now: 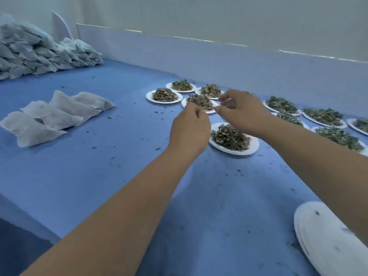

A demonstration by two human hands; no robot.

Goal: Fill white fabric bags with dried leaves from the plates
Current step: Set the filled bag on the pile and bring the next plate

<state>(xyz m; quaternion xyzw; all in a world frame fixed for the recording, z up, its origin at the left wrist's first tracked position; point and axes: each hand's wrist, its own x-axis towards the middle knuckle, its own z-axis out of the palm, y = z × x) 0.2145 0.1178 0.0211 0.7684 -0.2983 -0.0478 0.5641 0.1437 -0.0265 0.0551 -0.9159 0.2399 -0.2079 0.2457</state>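
Ten leaf plates [253, 148], four bags [47, 116] — left hand [189, 130], right hand [241, 114] at one rim — grip unclear.

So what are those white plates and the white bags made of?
The plates look like thin matte paper, probably: flimsy rims and no shine. The bags seem to be soft non-woven fabric, perhaps: wrinkly, dull and faintly see-through.

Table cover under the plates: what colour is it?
The table cover is blue all over; the head view shows it best.
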